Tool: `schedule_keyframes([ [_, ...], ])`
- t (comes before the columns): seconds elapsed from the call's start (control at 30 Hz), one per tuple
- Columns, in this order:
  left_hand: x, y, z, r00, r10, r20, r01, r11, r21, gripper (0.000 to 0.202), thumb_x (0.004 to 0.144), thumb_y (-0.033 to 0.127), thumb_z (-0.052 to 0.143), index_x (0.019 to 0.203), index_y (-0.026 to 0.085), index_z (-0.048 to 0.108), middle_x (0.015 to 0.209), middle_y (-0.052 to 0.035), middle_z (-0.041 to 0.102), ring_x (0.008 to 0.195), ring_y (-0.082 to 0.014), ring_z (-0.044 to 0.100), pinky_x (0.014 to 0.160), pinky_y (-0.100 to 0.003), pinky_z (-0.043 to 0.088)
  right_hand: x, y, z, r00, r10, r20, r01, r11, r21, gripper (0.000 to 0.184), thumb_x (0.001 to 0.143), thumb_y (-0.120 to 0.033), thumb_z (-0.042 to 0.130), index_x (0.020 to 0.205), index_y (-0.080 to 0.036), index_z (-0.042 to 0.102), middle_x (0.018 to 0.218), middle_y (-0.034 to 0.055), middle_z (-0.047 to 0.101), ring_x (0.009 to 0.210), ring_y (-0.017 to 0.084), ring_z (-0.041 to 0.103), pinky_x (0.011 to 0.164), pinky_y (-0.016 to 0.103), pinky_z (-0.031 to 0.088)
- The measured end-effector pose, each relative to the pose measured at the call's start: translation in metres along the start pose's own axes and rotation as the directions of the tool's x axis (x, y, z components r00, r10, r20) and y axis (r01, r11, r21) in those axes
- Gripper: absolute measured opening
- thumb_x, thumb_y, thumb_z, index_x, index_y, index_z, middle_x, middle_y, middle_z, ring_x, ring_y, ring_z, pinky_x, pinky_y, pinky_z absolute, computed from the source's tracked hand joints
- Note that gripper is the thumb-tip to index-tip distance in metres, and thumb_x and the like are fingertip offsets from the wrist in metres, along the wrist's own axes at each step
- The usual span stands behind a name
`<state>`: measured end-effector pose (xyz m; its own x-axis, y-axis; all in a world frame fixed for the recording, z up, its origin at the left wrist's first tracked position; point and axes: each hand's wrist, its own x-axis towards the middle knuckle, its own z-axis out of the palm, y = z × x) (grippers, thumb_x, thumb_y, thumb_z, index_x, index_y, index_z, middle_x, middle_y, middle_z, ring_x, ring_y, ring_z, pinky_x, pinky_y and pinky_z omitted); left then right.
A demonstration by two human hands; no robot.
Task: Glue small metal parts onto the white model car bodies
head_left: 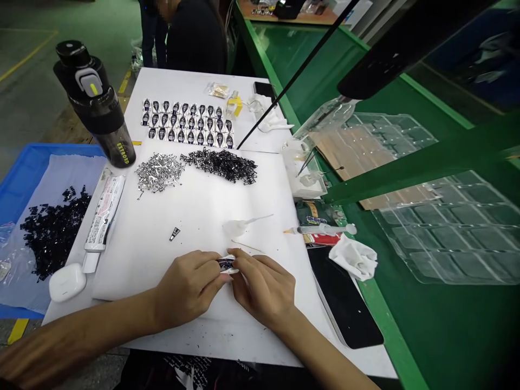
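Note:
My left hand (193,284) and my right hand (264,287) meet over the front of the white foam sheet (138,254). Pinched between both sets of fingers is a small black-and-white part (226,264), mostly covered by the fingertips. It resembles the parts laid out in rows (187,123) farther back. One loose small black clip-like piece (174,234) lies beyond my left hand. Just past the fingers rest a thin stick (247,247) and a small clear dropper (239,226). Heaps of silvery pieces (159,173) and black pieces (225,165) sit behind.
A dark bottle (97,108), a white tube (103,216) and a white case (67,283) line the left edge, beside a blue bin (24,162). At right are a syringe (320,230), crumpled tissue (353,257), a phone (345,298) and clear trays (455,227). A person (197,38) sits beyond.

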<state>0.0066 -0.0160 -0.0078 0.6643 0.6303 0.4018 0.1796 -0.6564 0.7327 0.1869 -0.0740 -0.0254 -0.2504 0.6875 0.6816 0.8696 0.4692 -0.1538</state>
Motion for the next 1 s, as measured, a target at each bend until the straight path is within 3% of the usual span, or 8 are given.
schedule_keyframes([
  [0.2,-0.0008,-0.0015,0.0026,0.999,0.034,-0.033,-0.034,0.999,0.009,0.026,0.101,0.018,0.05,0.075,0.018,0.055,0.076,-0.0033,0.066,0.075,-0.015,0.065,0.072,-0.027,0.057,0.0011,-0.001,0.0018,1.0,0.003,-0.028,-0.003,1.0,-0.021,0.023,0.086,-0.002,0.054,0.107,-0.011,0.058,0.096,0.015,0.075,0.069,0.015,0.067,0.065,0.029,0.054],
  [0.7,0.0009,0.0001,0.0027,0.997,0.045,-0.062,-0.045,0.999,0.002,0.022,0.098,0.015,0.055,0.076,0.016,0.056,0.079,-0.0055,0.068,0.077,-0.0164,0.067,0.074,-0.028,0.059,0.0049,-0.0014,0.0008,0.999,0.042,-0.034,-0.041,0.999,0.025,0.019,0.086,-0.002,0.055,0.101,-0.014,0.057,0.093,0.0115,0.075,0.065,0.015,0.065,0.064,0.028,0.055],
  [1.0,0.0009,0.0018,0.002,0.996,0.001,-0.087,-0.004,0.999,-0.04,0.022,0.097,0.016,0.056,0.075,0.017,0.053,0.078,-0.0054,0.068,0.078,-0.0165,0.068,0.073,-0.026,0.058,0.0039,0.0014,0.0023,0.994,0.059,-0.095,-0.054,0.997,0.059,0.025,0.087,-0.003,0.06,0.11,-0.014,0.058,0.098,0.0133,0.076,0.078,0.018,0.073,0.063,0.028,0.061],
])
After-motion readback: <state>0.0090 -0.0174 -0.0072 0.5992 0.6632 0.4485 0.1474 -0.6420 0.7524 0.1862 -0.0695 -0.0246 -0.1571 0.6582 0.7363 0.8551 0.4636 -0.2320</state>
